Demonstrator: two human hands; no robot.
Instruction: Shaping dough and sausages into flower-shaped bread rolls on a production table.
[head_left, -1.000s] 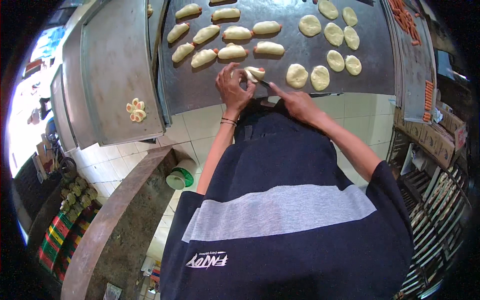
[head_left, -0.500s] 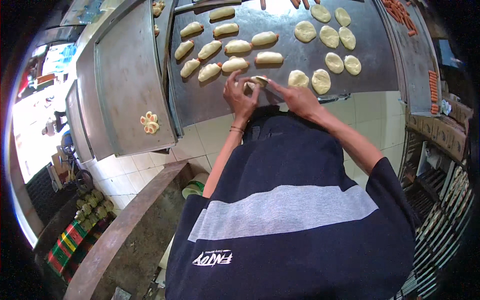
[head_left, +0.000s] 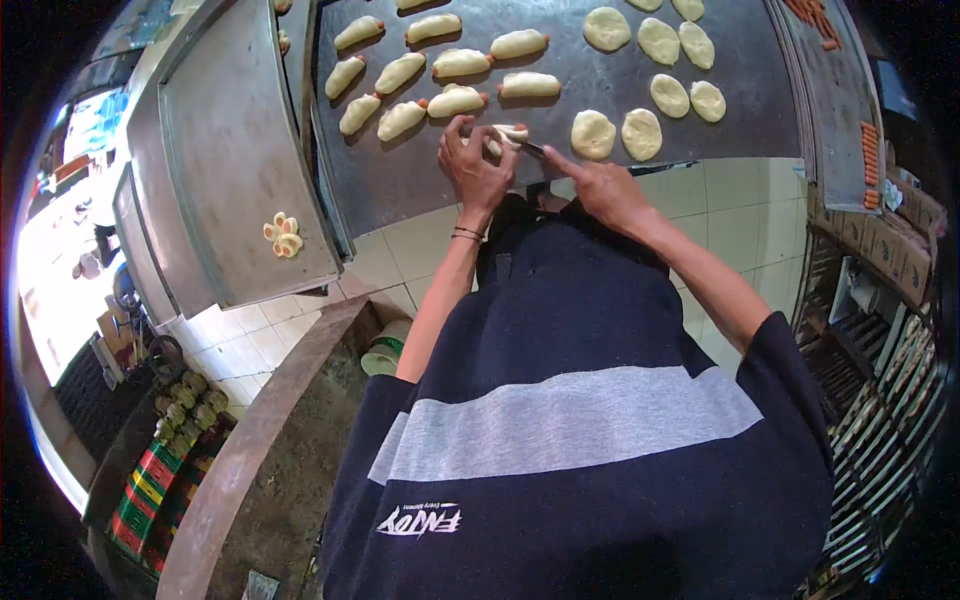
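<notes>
Resting on the dark metal worktop [head_left: 420, 190], the left hand [head_left: 478, 165] is curled, fingers bent over a pale, soft dough roll [head_left: 508, 135] that is pinned at the front edge of the surface. The right hand [head_left: 600, 185] is closed around a thin blade-like tool [head_left: 532, 150], its tip laid against the same roll. Smooth oblong rolled pieces [head_left: 440, 65] with reddish ends are ranged behind the left hand, flat oval dough discs [head_left: 640, 130] to the right, and a small flower-shaped dough piece [head_left: 283, 233] sits on a grey metal tray [head_left: 230, 130].
</notes>
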